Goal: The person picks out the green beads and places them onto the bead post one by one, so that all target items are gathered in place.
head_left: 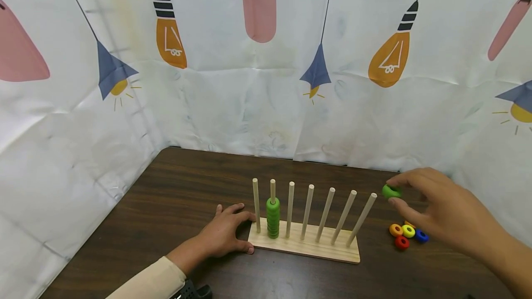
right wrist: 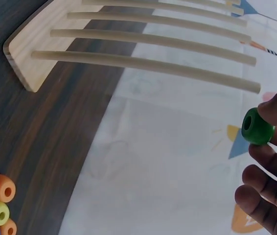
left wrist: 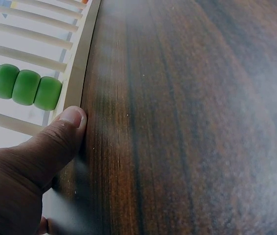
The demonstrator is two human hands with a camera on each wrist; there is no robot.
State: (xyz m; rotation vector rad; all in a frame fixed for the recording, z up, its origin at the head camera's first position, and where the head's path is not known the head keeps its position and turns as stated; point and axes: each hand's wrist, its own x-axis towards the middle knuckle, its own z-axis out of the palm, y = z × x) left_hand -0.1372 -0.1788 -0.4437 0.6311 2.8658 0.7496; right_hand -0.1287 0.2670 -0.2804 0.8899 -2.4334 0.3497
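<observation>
My right hand pinches a green bead between thumb and fingertips, held up in the air beyond the right end of a wooden peg stand. In the right wrist view the hole of that green bead shows, near the tip of the end peg. My left hand grips the stand's left end, thumb at the front edge and a finger at the back corner. A stack of green beads fills most of the second peg from the left; the other pegs are bare.
Right of the stand, several loose beads lie together on the dark wooden table: a red bead, a yellow bead, a blue bead and orange ones. A white printed curtain hangs behind the table and along its left side.
</observation>
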